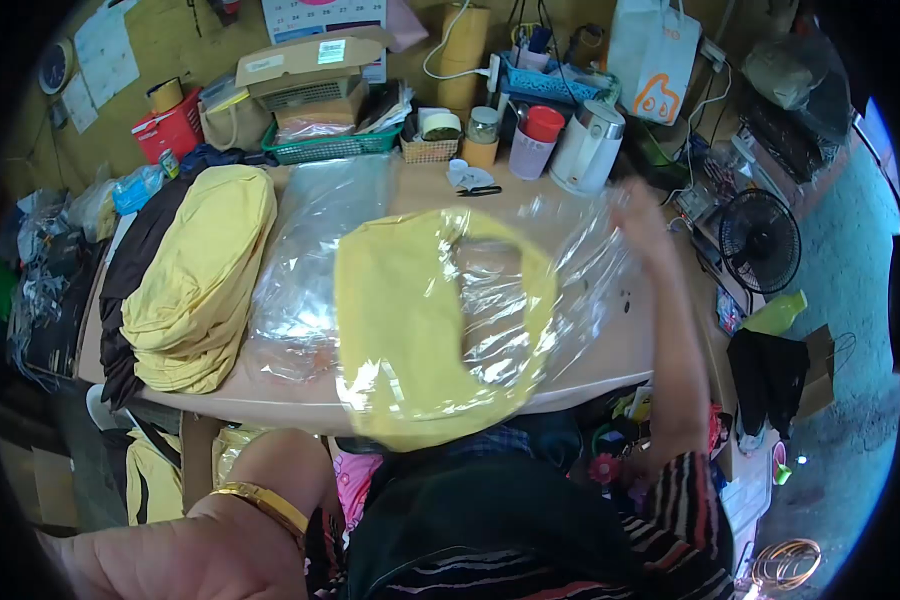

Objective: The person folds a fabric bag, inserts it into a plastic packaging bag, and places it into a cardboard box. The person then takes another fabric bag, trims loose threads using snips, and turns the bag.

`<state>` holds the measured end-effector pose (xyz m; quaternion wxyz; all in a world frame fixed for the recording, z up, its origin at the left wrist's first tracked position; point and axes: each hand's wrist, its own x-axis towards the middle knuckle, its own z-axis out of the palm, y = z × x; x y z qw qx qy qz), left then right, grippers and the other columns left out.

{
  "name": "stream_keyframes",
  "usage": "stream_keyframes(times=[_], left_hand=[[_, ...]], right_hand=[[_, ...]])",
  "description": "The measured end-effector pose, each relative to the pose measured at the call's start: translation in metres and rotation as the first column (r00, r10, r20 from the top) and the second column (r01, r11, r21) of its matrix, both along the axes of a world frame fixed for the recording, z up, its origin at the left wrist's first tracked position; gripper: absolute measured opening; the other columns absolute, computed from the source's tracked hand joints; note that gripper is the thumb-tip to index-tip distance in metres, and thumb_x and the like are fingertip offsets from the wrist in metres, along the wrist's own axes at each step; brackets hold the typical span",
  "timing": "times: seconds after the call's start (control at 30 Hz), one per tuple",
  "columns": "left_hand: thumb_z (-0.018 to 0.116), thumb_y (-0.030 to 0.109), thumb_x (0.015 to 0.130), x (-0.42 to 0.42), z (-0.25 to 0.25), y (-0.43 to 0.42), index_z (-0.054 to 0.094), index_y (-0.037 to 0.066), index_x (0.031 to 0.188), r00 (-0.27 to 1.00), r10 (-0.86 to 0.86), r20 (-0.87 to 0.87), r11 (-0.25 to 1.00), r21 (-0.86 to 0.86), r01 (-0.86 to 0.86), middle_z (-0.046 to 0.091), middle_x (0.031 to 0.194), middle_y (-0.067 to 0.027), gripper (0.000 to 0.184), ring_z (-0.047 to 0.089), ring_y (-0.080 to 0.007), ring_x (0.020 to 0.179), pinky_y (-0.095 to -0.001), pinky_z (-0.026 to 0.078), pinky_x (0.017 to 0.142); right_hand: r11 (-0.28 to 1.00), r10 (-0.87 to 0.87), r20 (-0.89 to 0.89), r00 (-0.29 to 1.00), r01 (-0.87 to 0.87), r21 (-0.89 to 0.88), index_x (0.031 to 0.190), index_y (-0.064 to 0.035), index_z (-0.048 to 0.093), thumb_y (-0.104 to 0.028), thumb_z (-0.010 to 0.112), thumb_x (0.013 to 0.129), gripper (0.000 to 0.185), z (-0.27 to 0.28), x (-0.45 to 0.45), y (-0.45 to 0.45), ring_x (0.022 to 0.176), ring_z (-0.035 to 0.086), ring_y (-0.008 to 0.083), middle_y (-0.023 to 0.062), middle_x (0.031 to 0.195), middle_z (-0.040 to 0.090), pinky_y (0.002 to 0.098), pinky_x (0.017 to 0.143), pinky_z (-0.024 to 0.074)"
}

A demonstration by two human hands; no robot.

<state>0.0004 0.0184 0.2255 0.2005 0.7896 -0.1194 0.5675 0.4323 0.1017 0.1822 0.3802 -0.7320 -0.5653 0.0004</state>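
Note:
A folded yellow cloth piece (400, 300) with a wide curved loop lies inside a shiny clear plastic bag (595, 275), tilted over the table's front edge. My right hand (635, 212), blurred by motion, grips the far right end of that bag. Large in the lower left corner is my left hand (160, 560), raised close to the camera, with a gold bracelet (262, 502) at the wrist; its fingers are cut off by the frame. Left of the bagged cloth lies a stack of clear plastic bags (305, 260).
A pile of yellow cloth (200, 285) over dark cloth covers the table's left end. Along the back stand a green basket (335, 145), a pink-lidded container (537, 140) and an electric kettle (587, 150). A black fan (760, 240) stands at the right.

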Motion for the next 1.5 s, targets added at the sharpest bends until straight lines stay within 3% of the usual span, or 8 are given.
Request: stream_keyframes(times=[0.2,0.4,0.6,0.9,1.0,1.1,1.23,1.5], left_hand=[[0.046,0.045,0.097,-0.011,-0.029,0.032,0.034,0.006,0.142,0.968,0.229,0.101,0.904,-0.391,-0.173,0.035,0.145,-0.0103,0.061,0.030,-0.0231,0.134,-0.0363,0.023,0.112],[0.043,0.053,0.097,0.079,-0.151,0.074,0.025,0.007,0.150,0.984,0.100,-0.145,0.039,-0.988,-0.150,0.026,0.154,-0.0105,0.072,0.022,-0.0244,0.143,-0.0379,0.017,0.116],[0.043,0.047,0.100,0.113,-0.188,0.041,0.027,0.009,0.149,0.739,-0.334,0.584,-0.509,-0.772,0.380,0.040,0.147,-0.0119,0.064,0.040,-0.0257,0.134,-0.0424,0.029,0.113],[0.064,0.014,0.091,-0.098,-0.111,0.076,0.026,0.010,0.149,0.900,0.436,-0.007,0.263,-0.956,-0.135,0.069,0.097,-0.0142,0.070,0.067,-0.0162,0.083,-0.0298,0.055,0.072],[0.070,0.008,0.082,-0.136,-0.102,0.077,0.046,0.008,0.138,0.022,0.514,-0.858,0.023,-0.012,-1.000,0.069,0.084,-0.0142,0.061,0.065,-0.0239,0.069,-0.0362,0.051,0.066],[0.073,0.007,0.078,-0.109,-0.077,0.079,0.058,0.008,0.124,-0.049,0.742,-0.669,0.011,0.086,-0.996,0.069,0.088,-0.0128,0.048,0.065,-0.0268,0.076,-0.0374,0.051,0.070],[0.078,0.019,0.076,0.029,-0.035,0.074,0.061,0.007,0.122,0.765,0.475,-0.434,0.762,-0.232,-0.604,0.064,0.112,-0.0139,0.050,0.058,-0.0321,0.108,-0.0422,0.041,0.100],[0.073,0.009,0.080,0.070,-0.014,0.142,0.066,0.007,0.100,0.784,0.424,-0.453,0.894,0.068,-0.444,0.068,0.088,-0.0063,0.021,0.064,-0.0200,0.085,-0.0354,0.044,0.089]], right_hand=[[0.968,0.095,0.245,0.965,-0.147,0.202,0.125,-0.0036,0.051,-0.024,0.057,0.092,0.040,0.230,-0.060,-0.004,0.079,0.057,0.0166,0.0096,0.093,0.061,0.0326,0.071,0.0463],[0.958,0.008,0.399,0.917,-0.121,0.260,0.116,-0.0035,0.053,-0.023,0.058,0.090,0.033,0.271,-0.063,0.037,0.074,0.058,0.0181,0.0095,0.086,0.060,0.0335,0.066,0.0468],[0.921,-0.119,0.442,0.889,-0.068,0.384,0.108,-0.0035,0.055,-0.021,0.058,0.089,0.026,0.264,-0.033,0.048,0.069,0.059,0.0197,0.0095,0.079,0.060,0.0344,0.061,0.0473],[0.967,-0.188,0.428,0.884,0.089,0.240,0.095,-0.0034,0.058,-0.018,0.059,0.086,0.017,0.087,0.041,0.020,0.062,0.061,0.0221,0.0093,0.069,0.059,0.0359,0.054,0.0480],[0.934,0.228,-0.327,0.917,-0.300,-0.192,0.090,-0.0044,0.058,-0.019,0.064,0.085,0.017,-0.058,0.042,-0.003,0.061,0.059,0.0126,0.0052,0.064,0.057,0.0293,0.050,0.0459],[0.863,0.145,-0.380,0.914,-0.305,-0.404,0.089,-0.0042,0.057,-0.021,0.059,0.094,0.018,-0.098,-0.020,-0.026,0.059,0.055,0.0069,0.0013,0.073,0.059,0.0265,0.047,0.0436],[0.710,0.440,-0.745,0.502,-0.702,-0.054,0.101,0.0010,0.062,-0.008,0.061,0.092,0.013,-0.030,-0.101,-0.027,0.064,0.060,0.0095,0.0045,0.081,0.064,0.0222,0.058,0.0489],[0.724,0.454,-0.673,0.584,-0.682,-0.104,0.094,0.0024,0.069,0.000,0.064,0.086,0.010,0.035,-0.092,-0.023,0.074,0.062,0.0077,0.0043,0.084,0.068,0.0223,0.067,0.0503]])
